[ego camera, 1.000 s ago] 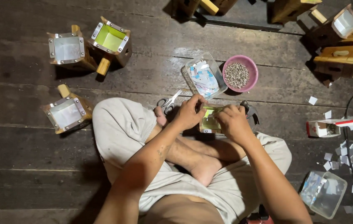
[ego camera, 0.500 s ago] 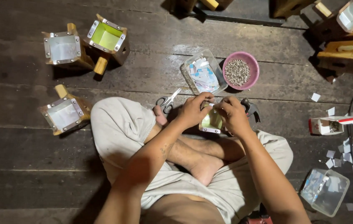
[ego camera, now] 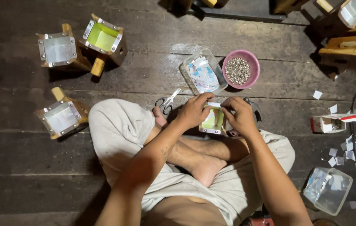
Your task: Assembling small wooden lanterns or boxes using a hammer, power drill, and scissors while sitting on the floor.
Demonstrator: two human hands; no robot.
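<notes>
I sit cross-legged on a dark plank floor [ego camera: 27,167], dimly lit. My left hand [ego camera: 194,111] and right hand [ego camera: 238,116] hold a small wooden box with a pale green face [ego camera: 213,121] over my shins, the fingers [ego camera: 206,98] of both pinching a white strip at its top edge. Scissors [ego camera: 166,101] lie just beside my left hand. Low at my right stands one clear tub [ego camera: 328,189], with white paper scraps [ego camera: 354,146] scattered past it and one red-and-white carton [ego camera: 331,123]. Farther out are a clear tub of paper slips [ego camera: 204,74] and one pink bowl of metal bits [ego camera: 241,69], side by side. Three more metal-rimmed boxes [ego camera: 58,49] sit far left.
</notes>
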